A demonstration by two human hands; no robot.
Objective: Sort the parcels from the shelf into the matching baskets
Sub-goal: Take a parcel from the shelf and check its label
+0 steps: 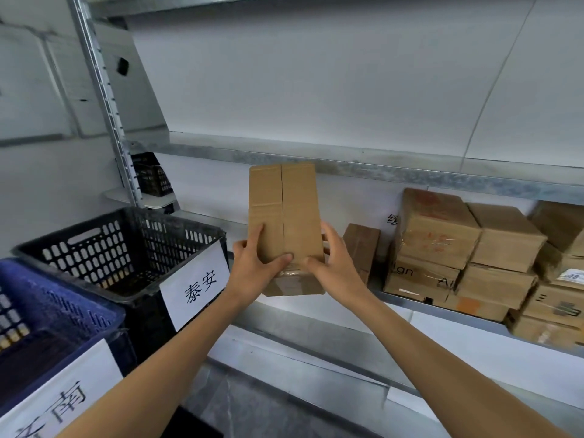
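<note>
A tall brown cardboard parcel [284, 210] is held up in front of the shelf, its taped seam facing me. My left hand [256, 268] grips its lower left side, thumb across the front. On the lower right edge my right hand [335, 263] holds it too, fingers wrapped behind. Left of the parcel stands a black perforated basket [104, 245] with a white paper label [197, 286]. A blue basket [63, 314] with its own label [60, 396] sits nearer me at the lower left.
Several taped cardboard parcels [474, 248] are stacked on the metal shelf [395, 298] at the right, with a small one [361, 245] just beside my right hand. A shelf board [347, 162] runs above. A grey upright post [107, 99] rises behind the black basket.
</note>
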